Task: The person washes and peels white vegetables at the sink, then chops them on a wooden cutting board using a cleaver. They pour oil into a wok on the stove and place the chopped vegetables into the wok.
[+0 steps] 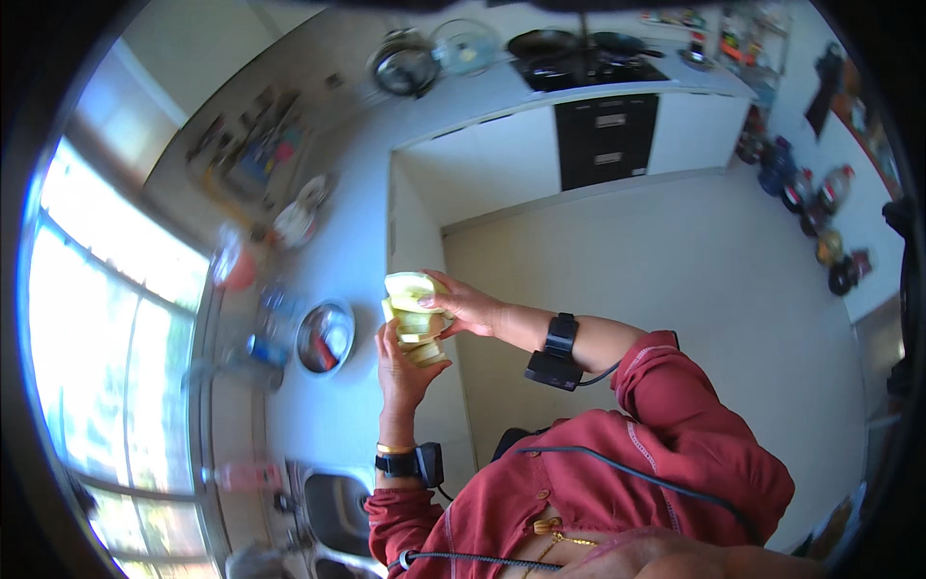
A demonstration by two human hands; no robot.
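Near the counter edge, my two hands hold several pale green-yellow pieces of what looks like cut vegetable [414,321] between them. My left hand [399,373] grips the lower pieces, its thumb and fingers spread around their sides. My right hand [465,304] clasps the upper pieces from the right, with the thumb over one of them. Fingers cover parts of the pieces, so their exact kind is not plain. To the left, a round metal basin [347,336] on the counter holds a red-handled tool [324,352], too blurred to name.
A sink [336,514] lies below the basin along the pale counter [318,412]. A blue can [266,350] and a pink bottle [249,477] stand window-side. A stove [589,72] with pans is at the far counter. Several bottles [799,189] line the right wall.
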